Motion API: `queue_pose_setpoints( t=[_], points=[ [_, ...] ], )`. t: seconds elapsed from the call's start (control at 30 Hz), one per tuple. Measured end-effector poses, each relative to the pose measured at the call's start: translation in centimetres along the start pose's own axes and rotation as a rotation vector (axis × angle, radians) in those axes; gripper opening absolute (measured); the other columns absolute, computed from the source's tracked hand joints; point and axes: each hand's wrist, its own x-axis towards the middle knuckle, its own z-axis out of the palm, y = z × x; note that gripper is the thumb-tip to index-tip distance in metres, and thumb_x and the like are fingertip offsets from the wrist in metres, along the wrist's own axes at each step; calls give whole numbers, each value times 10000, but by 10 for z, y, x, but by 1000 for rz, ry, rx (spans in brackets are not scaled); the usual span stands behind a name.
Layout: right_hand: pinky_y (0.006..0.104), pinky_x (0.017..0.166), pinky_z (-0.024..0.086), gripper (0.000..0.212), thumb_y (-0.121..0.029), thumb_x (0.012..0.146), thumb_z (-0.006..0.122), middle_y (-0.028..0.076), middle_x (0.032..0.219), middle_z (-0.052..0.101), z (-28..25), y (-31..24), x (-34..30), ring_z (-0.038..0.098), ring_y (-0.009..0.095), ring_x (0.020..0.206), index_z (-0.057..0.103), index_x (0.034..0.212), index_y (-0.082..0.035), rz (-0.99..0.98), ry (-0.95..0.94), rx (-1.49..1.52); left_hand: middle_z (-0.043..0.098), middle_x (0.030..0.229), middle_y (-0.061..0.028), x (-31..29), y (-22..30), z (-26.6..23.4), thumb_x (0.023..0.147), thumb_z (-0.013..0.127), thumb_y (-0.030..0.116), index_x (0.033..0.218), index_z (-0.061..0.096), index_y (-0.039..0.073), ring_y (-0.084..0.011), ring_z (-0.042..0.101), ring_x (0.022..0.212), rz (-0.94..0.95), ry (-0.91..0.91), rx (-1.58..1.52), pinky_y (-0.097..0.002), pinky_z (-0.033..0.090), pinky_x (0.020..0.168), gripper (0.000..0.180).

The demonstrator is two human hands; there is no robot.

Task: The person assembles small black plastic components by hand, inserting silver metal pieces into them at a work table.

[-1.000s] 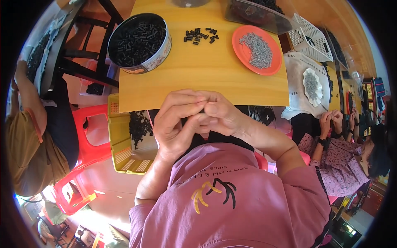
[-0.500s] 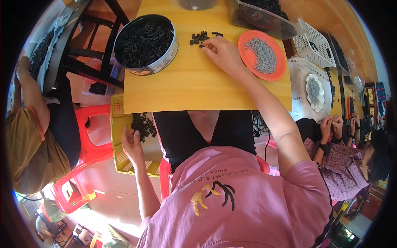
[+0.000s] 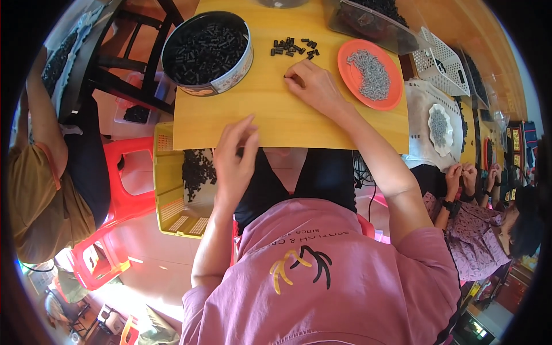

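My right hand [image 3: 315, 85] is over the middle of the wooden table, fingers curled and thumb pressed to the fingertips. Whatever may be in that pinch is too small or hidden to make out. Just beyond it lies a loose group of short black cylindrical pieces [image 3: 286, 48]. My left hand [image 3: 233, 164] is raised at the table's near edge, its fingers apart, with nothing visible in it. To the right, an orange plate [image 3: 392, 102] carries many small grey metal pins [image 3: 374, 79]. A round tin [image 3: 227, 82] full of black pieces stands at the left.
Below the table's left side is a yellow crate [image 3: 165, 198] with more black pieces [image 3: 197, 172]. A clear bin [image 3: 368, 31] of black parts and a white basket [image 3: 441, 72] stand far right. People sit at both sides; a red stool [image 3: 129, 187] is at left.
My left hand has risen from above the yellow crate to the table's near edge. My right hand has drawn back slightly from the black pieces. The view has shifted a little.
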Motion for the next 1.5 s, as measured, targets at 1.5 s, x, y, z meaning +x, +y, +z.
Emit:
queue_pose_setpoints(
  t=[1.5],
  points=[
    [218, 690, 481, 154, -87, 925, 678, 26, 936, 661, -75, -22, -102, 583, 57, 774, 645, 1051, -6, 511, 172, 1048, 594, 1040, -61, 49, 21, 109, 895, 659, -26, 1078, 669, 17, -120, 611, 879, 193, -250, -268, -250, 499, 781, 188]
  ],
)
